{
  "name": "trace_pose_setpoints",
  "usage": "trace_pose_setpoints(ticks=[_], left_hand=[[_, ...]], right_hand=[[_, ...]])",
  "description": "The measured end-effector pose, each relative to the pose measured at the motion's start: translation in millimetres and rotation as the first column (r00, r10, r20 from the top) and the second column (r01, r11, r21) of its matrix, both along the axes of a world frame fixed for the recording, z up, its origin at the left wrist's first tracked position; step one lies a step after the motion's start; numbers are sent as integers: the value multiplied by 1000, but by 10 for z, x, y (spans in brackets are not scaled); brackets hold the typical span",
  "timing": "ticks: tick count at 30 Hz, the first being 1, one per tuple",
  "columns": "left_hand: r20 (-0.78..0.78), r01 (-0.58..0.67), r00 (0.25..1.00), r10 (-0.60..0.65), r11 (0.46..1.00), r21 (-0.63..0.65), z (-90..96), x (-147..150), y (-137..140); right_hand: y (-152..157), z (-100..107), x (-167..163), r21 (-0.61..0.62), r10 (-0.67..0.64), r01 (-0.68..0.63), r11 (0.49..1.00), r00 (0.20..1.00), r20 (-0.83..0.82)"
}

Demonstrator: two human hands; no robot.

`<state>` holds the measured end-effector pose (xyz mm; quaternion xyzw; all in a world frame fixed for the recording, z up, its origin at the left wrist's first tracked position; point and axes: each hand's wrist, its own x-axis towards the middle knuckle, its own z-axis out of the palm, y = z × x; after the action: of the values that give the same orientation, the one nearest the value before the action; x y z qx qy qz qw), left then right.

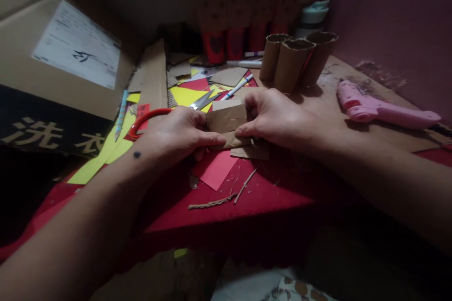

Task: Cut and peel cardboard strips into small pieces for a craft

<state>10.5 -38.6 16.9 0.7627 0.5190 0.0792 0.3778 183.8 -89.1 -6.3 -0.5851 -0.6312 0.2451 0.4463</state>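
Between my two hands is a small piece of brown cardboard (226,120), with a crease or fold along its lower part. My left hand (180,129) pinches its left end, thumb in front. My right hand (268,115) grips the right end between thumb and fingers. Beneath it lie another cardboard scrap (250,152) and a pink-red paper piece (217,171). Scissors with orange handles (150,115) rest just behind my left hand, blades partly open. How far the cardboard continues behind my fingers is hidden.
Several cardboard tubes (294,63) stand at the back right, near a pink glue gun (383,106). Decorated figures (215,23) line the back. A large carton (67,56) borders the left. Yellow paper (95,162), markers (238,87) and a pencil (121,115) lie about the red-covered table (271,202).
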Motion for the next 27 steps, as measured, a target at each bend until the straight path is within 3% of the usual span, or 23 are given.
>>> trace_pose_setpoints(ticks=[3, 9, 11, 15, 19, 22, 24, 27], left_hand=[[114, 34, 993, -26, 997, -72, -5, 30, -6], [254, 41, 967, -7, 991, -131, -56, 54, -5], [227, 65, 973, -47, 995, -74, -64, 37, 0], [40, 126, 990, -134, 978, 164, -75, -13, 26], [-59, 152, 988, -141, 951, 271, -101, -46, 47], [-39, 210, 977, -208, 926, 314, -126, -63, 49], [-62, 251, 968, -245, 903, 348, -138, -76, 47], [-95, 278, 960, -262, 879, 387, -151, -98, 51]], right_hand=[[-9, 18, -19, -123, -2, 21, 992, 988, 155], [-66, 36, -65, -108, -22, 63, 992, 940, 342], [-81, 46, -75, -87, -39, 82, 993, 909, 416], [-128, 70, -118, -43, -60, 94, 995, 863, 501], [-219, 46, -180, 158, -181, 103, 982, 753, 632], [-264, -10, -189, 238, -105, -118, 964, 653, 750], [-271, -43, -175, 181, 2, -254, 950, 584, 812], [-275, -59, -163, 123, 54, -331, 936, 479, 876]])
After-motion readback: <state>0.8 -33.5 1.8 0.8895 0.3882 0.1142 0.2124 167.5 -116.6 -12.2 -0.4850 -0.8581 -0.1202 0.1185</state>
